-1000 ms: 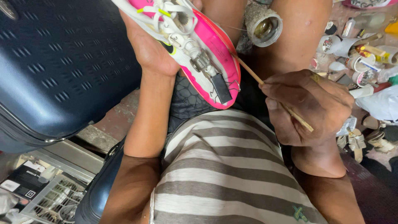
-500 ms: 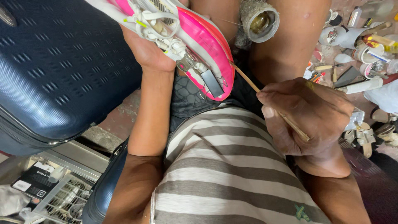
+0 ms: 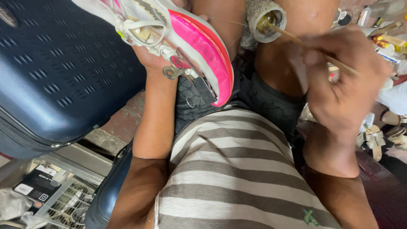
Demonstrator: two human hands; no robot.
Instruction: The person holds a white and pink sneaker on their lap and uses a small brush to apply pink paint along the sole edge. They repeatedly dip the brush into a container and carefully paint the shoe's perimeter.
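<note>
Head view: pink-and-white sports shoe [image 3: 186, 55], sole outward, clips on its edge, gripped from beneath in left hand [image 3: 154, 63] over the lap; right hand [image 3: 343, 80], blurred, pinches thin stick [image 3: 296, 40] dipping into small round can [image 3: 265, 19].

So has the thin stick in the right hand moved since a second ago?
Yes. The stick left the pink shoe sole; its tip now dips into the small round can between the knees. The right hand swung that way.
</note>
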